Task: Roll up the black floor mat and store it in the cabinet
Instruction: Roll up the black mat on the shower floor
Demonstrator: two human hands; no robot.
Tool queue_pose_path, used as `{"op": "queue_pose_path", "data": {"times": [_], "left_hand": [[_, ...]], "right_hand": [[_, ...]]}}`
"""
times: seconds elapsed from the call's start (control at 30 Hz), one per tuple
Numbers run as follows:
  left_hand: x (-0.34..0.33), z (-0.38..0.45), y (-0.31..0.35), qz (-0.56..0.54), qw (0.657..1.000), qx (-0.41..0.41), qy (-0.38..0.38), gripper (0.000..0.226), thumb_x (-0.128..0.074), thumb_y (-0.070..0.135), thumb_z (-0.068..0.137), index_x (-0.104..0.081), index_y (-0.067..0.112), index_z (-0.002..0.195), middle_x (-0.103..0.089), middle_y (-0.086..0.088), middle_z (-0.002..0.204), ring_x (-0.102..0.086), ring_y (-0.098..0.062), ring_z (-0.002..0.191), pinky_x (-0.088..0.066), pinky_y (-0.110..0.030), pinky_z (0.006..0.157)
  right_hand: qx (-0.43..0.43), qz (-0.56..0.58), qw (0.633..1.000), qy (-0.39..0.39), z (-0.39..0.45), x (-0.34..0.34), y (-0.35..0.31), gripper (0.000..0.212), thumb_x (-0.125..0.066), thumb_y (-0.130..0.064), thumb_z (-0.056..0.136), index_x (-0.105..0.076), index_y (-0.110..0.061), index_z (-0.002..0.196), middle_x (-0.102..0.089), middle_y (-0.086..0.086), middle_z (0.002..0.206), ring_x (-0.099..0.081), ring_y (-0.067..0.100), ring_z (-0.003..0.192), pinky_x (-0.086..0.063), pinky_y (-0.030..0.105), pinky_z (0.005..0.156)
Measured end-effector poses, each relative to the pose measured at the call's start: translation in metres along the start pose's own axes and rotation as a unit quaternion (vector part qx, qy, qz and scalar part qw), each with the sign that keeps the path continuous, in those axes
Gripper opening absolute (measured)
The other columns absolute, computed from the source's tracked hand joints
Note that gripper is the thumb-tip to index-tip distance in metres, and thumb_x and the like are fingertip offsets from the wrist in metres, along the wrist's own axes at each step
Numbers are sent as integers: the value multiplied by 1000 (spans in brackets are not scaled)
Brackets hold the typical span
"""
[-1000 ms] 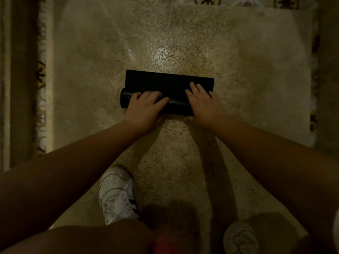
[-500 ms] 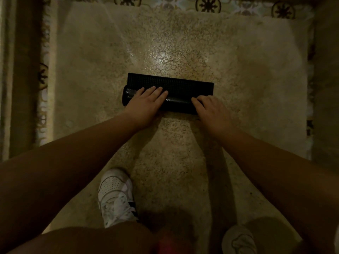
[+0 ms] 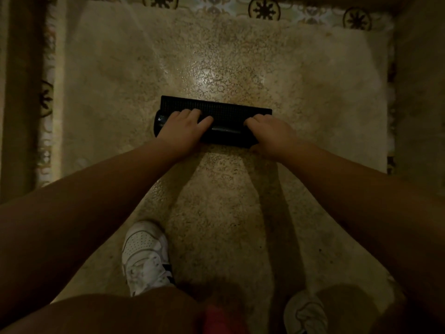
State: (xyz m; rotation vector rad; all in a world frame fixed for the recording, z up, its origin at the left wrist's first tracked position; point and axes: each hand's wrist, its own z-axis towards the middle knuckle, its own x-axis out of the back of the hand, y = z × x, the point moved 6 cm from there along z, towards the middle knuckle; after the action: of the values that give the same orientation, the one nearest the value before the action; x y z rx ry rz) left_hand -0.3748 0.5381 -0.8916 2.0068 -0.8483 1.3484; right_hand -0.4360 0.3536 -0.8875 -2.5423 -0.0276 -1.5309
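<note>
Near the camera, two white perforated sneakers (image 3: 144, 256) stand on the speckled, glossy stone floor (image 3: 216, 213). Farther out the black floor mat (image 3: 216, 124) lies mostly rolled, long axis left to right, a studded flat strip at its far edge. The left hand (image 3: 184, 128) and right hand (image 3: 272, 133) press palm-down on the roll, fingers curled over it

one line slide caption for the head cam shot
Both hands, left and right, press on a nearly rolled black floor mat on a speckled floor.
</note>
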Motion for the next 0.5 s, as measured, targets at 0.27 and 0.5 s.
{"op": "queue_pose_path", "data": {"times": [0.27,0.5], "left_hand": [[2,4,-5,-50,999,1,-16,61,-58,19,87,-35,11,143,-51,-23,125,-50,-41,109,-39,-47,91],[-1,-5,-13,-149,988,29,6,66,-73,37,79,-46,7,130,-62,-20,117,-59,-38,104,-46,-43,86]], "right_hand": [[-38,-63,997,35,-19,-20,-1,83,-63,-8,81,-19,-17,151,-38,18,139,-42,36,117,-47,45,87],[-32,8,999,-9,2,-8,8,68,-71,-18,77,-41,-17,138,-54,16,121,-53,36,106,-50,42,80]]}}
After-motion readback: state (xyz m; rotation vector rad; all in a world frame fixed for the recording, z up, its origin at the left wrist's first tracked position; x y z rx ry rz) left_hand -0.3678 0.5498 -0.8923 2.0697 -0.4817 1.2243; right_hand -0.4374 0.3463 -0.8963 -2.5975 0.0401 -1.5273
